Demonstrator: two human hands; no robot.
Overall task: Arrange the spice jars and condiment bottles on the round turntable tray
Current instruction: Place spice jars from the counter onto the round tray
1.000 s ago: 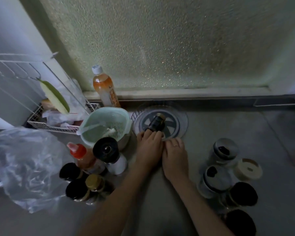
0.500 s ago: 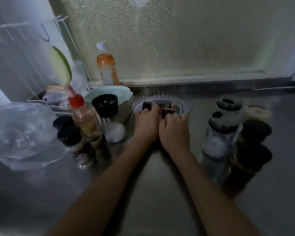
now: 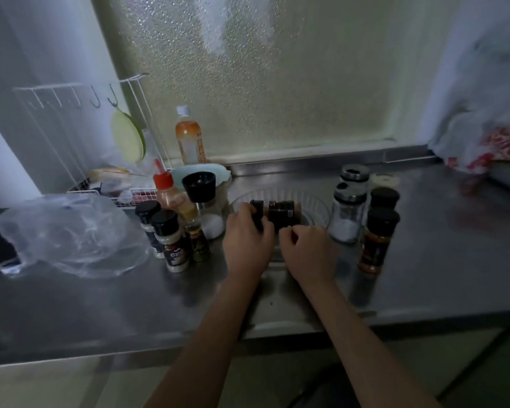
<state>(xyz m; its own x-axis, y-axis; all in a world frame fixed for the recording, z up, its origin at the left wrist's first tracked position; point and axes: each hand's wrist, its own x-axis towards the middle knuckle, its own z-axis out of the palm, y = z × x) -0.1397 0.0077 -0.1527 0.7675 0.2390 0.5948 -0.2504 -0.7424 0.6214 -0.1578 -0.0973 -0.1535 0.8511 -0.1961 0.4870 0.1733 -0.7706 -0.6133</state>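
Observation:
The clear round turntable tray sits on the steel counter in front of the frosted window. Two dark jars stand on it side by side. My left hand wraps the black-capped jar on the left. My right hand pinches the near lower edge of the dark brown jar. To the left of the tray cluster black-capped spice jars, a red-capped squeeze bottle and a black-topped grinder. On the right stand clear shakers and a red spice jar.
An orange drink bottle and a mint bowl stand behind the left cluster. A white wire rack and a crumpled clear plastic bag fill the left side. A printed bag lies far right. The counter's front edge runs below my forearms.
The view has tilted up and pulled back from the counter. Two dark jars now stand on the tray instead of one. Both hands stay at the tray's near side.

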